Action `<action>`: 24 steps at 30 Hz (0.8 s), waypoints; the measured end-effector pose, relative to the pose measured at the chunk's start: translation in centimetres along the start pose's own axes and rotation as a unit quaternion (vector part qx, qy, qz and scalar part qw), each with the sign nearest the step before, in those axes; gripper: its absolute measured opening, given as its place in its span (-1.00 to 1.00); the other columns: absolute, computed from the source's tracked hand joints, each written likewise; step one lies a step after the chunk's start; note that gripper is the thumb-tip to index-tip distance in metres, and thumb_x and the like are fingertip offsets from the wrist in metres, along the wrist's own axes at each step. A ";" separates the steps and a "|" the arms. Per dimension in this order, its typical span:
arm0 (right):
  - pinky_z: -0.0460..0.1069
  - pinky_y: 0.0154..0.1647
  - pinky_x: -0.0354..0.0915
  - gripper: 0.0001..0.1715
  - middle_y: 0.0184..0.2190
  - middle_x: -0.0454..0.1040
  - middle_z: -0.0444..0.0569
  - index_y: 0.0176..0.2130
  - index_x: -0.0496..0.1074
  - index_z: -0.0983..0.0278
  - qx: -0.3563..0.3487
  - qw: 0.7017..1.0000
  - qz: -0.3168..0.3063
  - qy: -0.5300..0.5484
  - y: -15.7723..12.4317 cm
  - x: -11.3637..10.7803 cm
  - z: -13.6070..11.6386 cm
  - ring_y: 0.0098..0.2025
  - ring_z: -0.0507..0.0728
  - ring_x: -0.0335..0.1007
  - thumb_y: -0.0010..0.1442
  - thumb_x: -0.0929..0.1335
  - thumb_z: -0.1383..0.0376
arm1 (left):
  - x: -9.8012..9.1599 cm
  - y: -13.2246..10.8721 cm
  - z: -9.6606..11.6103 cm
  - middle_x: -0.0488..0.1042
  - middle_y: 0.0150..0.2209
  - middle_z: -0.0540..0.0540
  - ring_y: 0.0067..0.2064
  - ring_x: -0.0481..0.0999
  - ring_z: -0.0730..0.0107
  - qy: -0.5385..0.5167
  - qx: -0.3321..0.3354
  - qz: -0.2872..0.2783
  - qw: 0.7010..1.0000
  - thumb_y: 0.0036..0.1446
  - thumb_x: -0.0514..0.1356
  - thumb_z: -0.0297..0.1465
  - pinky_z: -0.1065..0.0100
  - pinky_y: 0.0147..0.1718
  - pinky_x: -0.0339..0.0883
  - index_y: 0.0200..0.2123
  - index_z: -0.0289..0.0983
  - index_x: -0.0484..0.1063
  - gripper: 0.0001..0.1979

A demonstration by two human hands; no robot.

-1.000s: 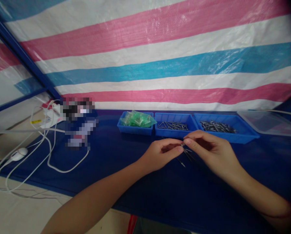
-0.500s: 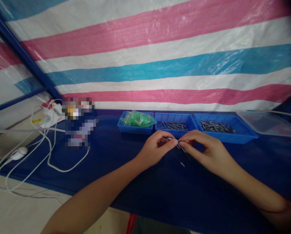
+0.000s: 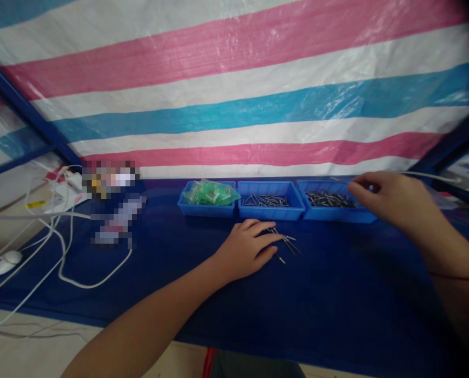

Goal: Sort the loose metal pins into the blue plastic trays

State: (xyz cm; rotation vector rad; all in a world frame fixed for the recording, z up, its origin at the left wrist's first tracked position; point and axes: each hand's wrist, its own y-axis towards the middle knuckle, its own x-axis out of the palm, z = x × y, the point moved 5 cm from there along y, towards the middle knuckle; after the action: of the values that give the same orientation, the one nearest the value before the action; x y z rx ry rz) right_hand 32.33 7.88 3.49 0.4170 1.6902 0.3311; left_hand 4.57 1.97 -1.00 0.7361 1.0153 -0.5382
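Several thin metal rivets (image 3: 290,244) lie loose on the dark blue table, by the fingertips of my left hand (image 3: 248,249). That hand rests palm down with its fingers spread. My right hand (image 3: 387,198) is above the right end of the right blue bin (image 3: 337,215), thumb and forefinger pinched together on a thin metal piece that sticks out to the left. Dark metal rivets (image 3: 329,199) fill part of that bin. The middle blue bin (image 3: 272,212) holds more metal rivets (image 3: 266,200).
A left blue bin (image 3: 209,211) holds a green bag (image 3: 211,192). White cables (image 3: 96,286) and a blurred item (image 3: 120,220) lie on the left of the table (image 3: 317,315). A striped sheet (image 3: 219,118) hangs behind.
My right hand has moved away from my left, up and right over the right bin. My left hand has opened from a pinch and lowered onto the table by the loose rivets.
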 end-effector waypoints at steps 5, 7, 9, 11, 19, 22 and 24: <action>0.00 -0.42 0.10 -0.65 -0.37 0.51 0.01 -0.33 0.52 0.22 0.000 0.998 -0.043 -0.037 0.1 2.1 0.7 -0.36 0.19 0.38 0.11 0.27 0.07 | 0.5 0.0 -0.1 0.38 0.10 -0.02 0.12 0.26 0.21 0.034 -0.001 -0.024 0.999 0.29 0.01 -0.31 0.16 0.03 0.14 -0.04 -0.13 0.45 -0.72; 0.00 -0.43 0.08 -0.61 -0.37 0.51 -0.01 -0.31 0.52 0.19 -0.004 0.998 -0.032 -0.053 -0.1 2.4 0.3 -0.34 0.21 0.39 0.14 0.24 0.02 | 0.4 0.1 -0.2 0.40 0.07 -0.02 0.09 0.28 0.23 0.043 -0.004 -0.024 0.999 0.29 0.01 -0.33 0.19 -0.02 0.15 -0.08 -0.14 0.46 -0.74; -0.01 -0.44 0.08 -0.59 -0.39 0.50 -0.03 -0.30 0.51 0.18 -0.010 0.999 -0.006 -0.049 -0.3 2.2 -0.6 -0.34 0.21 0.40 0.15 0.23 0.01 | 0.2 0.1 -0.3 0.42 0.04 -0.03 0.06 0.30 0.25 0.048 -0.008 -0.023 0.999 0.29 0.02 -0.35 0.23 -0.07 0.16 -0.11 -0.15 0.48 -0.75; -0.01 -0.43 0.10 -0.61 -0.43 0.49 -0.03 -0.31 0.51 0.21 -0.032 0.999 0.014 -0.018 -0.7 1.8 -1.9 -0.36 0.19 0.40 0.16 0.24 0.03 | 0.0 0.1 -0.4 0.43 0.01 -0.04 0.03 0.32 0.27 0.052 -0.013 -0.024 0.998 0.29 0.03 -0.35 0.26 -0.10 0.15 -0.14 -0.16 0.48 -0.77; 0.01 -0.28 0.21 -0.66 -0.40 0.50 -0.01 -0.29 0.50 0.26 -0.200 0.969 -0.045 0.138 -3.8 0.9 -8.8 -0.34 0.15 0.39 0.23 0.24 0.13 | -0.1 0.0 -0.6 0.47 -0.15 0.01 -0.12 0.38 0.36 0.069 -0.018 -0.033 0.997 0.28 0.05 -0.33 0.28 -0.17 0.12 -0.12 -0.13 0.47 -0.79; 0.03 -0.26 0.23 -0.66 -0.39 0.49 -0.01 -0.27 0.49 0.26 -0.260 0.949 -0.082 0.157 -5.1 1.0 -10.6 -0.34 0.14 0.40 0.26 0.22 0.14 | 0.0 0.0 -0.8 0.47 -0.13 -0.02 -0.13 0.38 0.34 0.068 -0.021 -0.025 0.997 0.27 0.06 -0.33 0.28 -0.18 0.15 -0.02 -0.13 0.42 -0.75; 0.04 -0.24 0.24 -0.68 -0.36 0.50 0.00 -0.27 0.48 0.26 -0.291 0.937 -0.101 0.162 -5.7 1.3 -11.3 -0.31 0.15 0.40 0.27 0.22 0.16 | 0.1 0.1 -1.0 0.46 -0.13 -0.05 -0.13 0.38 0.33 0.059 -0.022 -0.023 0.998 0.27 0.06 -0.34 0.29 -0.18 0.19 -0.04 -0.17 0.44 -0.75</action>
State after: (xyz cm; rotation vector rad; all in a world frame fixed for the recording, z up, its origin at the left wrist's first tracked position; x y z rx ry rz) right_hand 20.50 3.58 1.64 -0.2652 1.8322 0.7521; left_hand 4.11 2.81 -1.38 0.7140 1.1532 -0.5151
